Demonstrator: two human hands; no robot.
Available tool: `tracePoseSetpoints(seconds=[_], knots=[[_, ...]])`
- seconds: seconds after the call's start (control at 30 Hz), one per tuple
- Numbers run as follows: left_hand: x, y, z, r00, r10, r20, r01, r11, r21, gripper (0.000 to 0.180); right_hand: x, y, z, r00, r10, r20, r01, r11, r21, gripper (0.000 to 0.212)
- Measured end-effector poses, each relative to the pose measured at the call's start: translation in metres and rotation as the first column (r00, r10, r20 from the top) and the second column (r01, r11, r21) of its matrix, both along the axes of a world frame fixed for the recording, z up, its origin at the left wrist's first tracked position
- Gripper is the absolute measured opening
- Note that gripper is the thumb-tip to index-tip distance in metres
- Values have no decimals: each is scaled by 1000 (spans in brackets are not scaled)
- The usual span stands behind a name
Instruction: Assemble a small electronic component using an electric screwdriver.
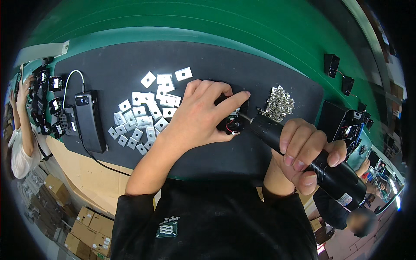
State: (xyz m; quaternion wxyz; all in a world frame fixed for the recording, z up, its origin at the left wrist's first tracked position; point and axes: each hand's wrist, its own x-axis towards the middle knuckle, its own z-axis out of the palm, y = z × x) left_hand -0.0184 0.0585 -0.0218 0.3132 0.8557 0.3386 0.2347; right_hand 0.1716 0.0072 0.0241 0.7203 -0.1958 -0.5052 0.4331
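My left hand (206,110) is closed around a small black device housing (234,125) with red wires and a bit of circuit board showing inside. Most of that housing is hidden under my fingers. In my right hand (305,151) is a black electric screwdriver (271,132), held at a slant with its bit pointing left into the open side of the housing. Whether the bit sits on a screw is too small to tell. Silvery square metal plates (139,111), each with a hole, lie loosely spread left of my left hand. A heap of small shiny metal screws (279,104) lies beyond the screwdriver.
A black power bank (90,121) with a white cable (73,73) lies at the mat's left. Black housings (56,83) line the left edge; more (332,65) stand at right. Cardboard boxes (89,229) are on the floor. Other people work at both sides.
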Motion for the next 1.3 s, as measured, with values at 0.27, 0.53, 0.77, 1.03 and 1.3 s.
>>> tracePoseSetpoints(seconds=[0.27,0.53,0.77,1.03,1.3], knots=[[1,-1,1,1000,3,-3,-3,1000,2,65,0,-1,-1,1000,7,0,-7,1000,-27,37],[1,1,2,1000,3,-23,-3,1000,-5,65,3,8,-7,991,113,76,-118,991,60,34],[-4,3,6,1000,9,-25,-9,1000,0,66,-8,8,0,997,64,37,-64,998,-13,33],[-18,-7,15,1000,-7,-5,8,994,113,80,-20,-30,11,979,-162,124,153,985,77,51],[-187,34,99,592,796,-121,-788,604,116,70,-5,-54,14,980,-198,-17,196,978,-73,48]])
